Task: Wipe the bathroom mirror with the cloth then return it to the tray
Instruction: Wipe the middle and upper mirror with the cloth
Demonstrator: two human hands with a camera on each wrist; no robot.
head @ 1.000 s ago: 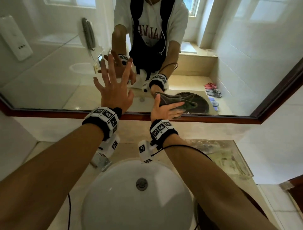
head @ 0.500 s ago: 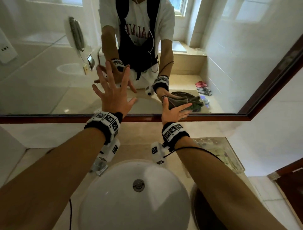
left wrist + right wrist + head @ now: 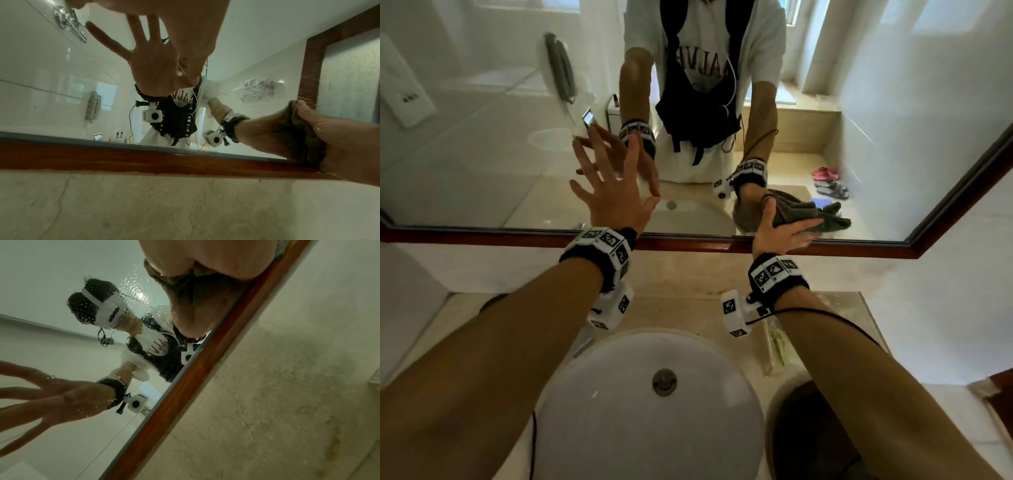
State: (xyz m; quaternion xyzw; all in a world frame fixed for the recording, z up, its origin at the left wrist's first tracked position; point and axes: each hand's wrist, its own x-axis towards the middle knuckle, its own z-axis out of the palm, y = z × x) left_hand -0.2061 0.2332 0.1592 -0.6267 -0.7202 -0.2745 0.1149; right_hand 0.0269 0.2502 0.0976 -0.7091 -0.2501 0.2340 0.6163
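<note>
- Two bare hands were in view: a left hand (image 3: 616,192) spread against the glass, and a right hand (image 3: 779,233) pressing on fabric.
- One dark cloth (image 3: 811,216) was bunched under the right hand.
- One wood-framed mirror (image 3: 482,164) hung on the wall.
- One round white sink (image 3: 619,411) sat in the bench (image 3: 688,308).
- One clear tray (image 3: 859,308) lay on the bench, right of the sink.
- Two wrist cameras were worn, one (image 3: 611,310) per arm, the other (image 3: 734,313) on the right.

Dark cloth (image 3: 808,216) against mirror (image 3: 482,164)
</note>
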